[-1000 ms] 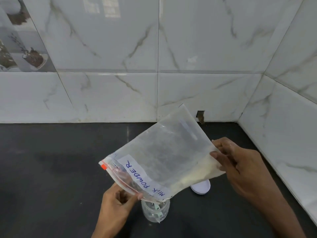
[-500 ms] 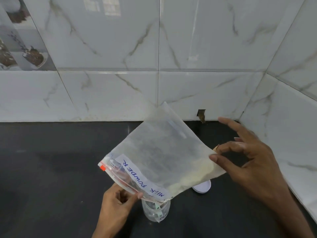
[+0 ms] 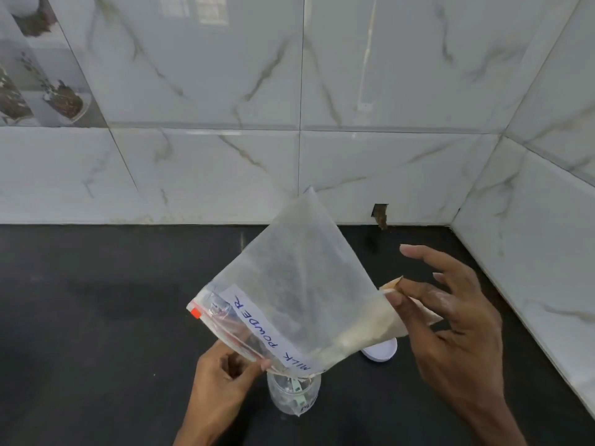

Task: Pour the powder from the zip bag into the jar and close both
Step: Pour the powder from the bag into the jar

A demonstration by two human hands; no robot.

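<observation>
A clear zip bag labelled "MILK POWDER" hangs tilted, its zip mouth low over a small clear jar on the black counter. Pale powder lies along the bag's lower edge near the right corner. My left hand pinches the bag's mouth edge just left of the jar. My right hand pinches the bag's right corner between thumb and forefinger, the other fingers spread. The jar's white lid lies on the counter behind the bag, partly hidden.
White marble-look tiled walls close the counter at the back and along the right side. A small dark hole sits in the back wall at counter level.
The bag's far corner has risen, so the bag tilts more steeply toward the jar. My right hand shifted from a full grip to a fingertip pinch with fingers spread.
</observation>
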